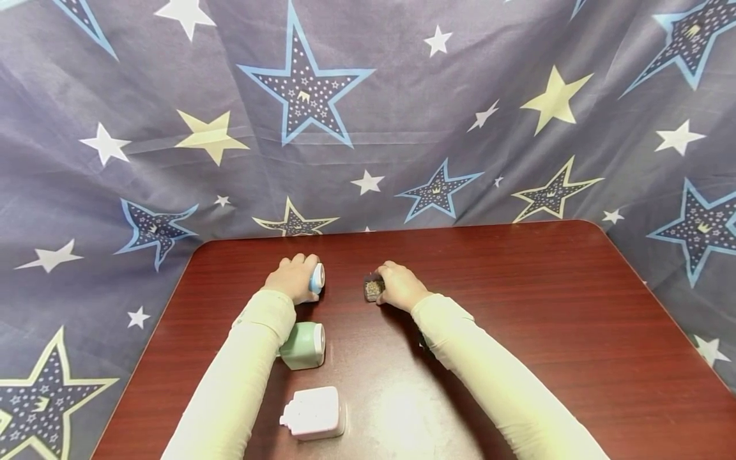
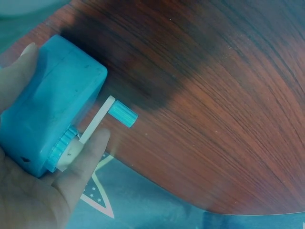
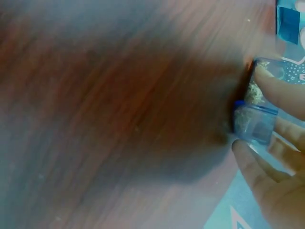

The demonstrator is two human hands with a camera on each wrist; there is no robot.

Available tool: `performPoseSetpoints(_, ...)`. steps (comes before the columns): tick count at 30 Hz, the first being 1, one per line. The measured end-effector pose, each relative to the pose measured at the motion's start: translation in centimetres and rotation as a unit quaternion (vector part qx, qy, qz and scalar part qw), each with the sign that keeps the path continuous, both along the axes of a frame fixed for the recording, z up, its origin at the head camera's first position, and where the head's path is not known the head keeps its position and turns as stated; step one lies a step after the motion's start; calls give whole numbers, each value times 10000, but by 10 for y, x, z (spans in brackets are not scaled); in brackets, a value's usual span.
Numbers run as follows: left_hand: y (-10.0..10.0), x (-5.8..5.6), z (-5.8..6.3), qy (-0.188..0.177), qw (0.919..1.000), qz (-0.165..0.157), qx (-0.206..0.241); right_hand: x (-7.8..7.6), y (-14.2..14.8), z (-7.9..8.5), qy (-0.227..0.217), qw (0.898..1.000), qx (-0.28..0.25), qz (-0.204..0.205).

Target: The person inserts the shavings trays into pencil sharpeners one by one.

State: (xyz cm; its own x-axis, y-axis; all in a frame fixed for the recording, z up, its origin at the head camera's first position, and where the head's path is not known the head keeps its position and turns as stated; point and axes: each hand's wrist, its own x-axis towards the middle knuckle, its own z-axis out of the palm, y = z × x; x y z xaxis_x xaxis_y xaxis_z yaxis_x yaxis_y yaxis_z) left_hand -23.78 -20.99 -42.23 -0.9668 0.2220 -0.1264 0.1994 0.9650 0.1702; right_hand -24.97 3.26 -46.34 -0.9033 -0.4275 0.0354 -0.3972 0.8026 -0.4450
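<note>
A blue crank pencil sharpener lies at the left of the table, its pale crank and ribbed blue knob showing in the left wrist view. My left hand grips its body, with one finger stretched along beside the crank. In the head view, most of the sharpener is hidden beneath that hand. My right hand pinches a small clear shavings drawer between thumb and fingers, just to the right of the sharpener. Light-coloured shavings can be seen inside the drawer.
A green sharpener stands near my left forearm, and a pale pink one sits closer to me. Both are on the reddish-brown wooden table. Behind its far edge hangs a grey star-patterned cloth.
</note>
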Motion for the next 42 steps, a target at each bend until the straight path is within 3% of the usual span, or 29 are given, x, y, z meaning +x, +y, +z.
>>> performPoseSetpoints(16, 0, 1, 3, -31, 10000, 22, 20, 1, 2, -6, -83, 9992, -398, 10)
performPoseSetpoints(29, 1, 1, 2, -21, 10000, 29, -2, -3, 18, -7, -743, 9912, -1082, -193)
performPoseSetpoints(42, -1, 2, 1, 12, 10000, 20, -8, -2, 13, -8, -512, 9944, -916, -144)
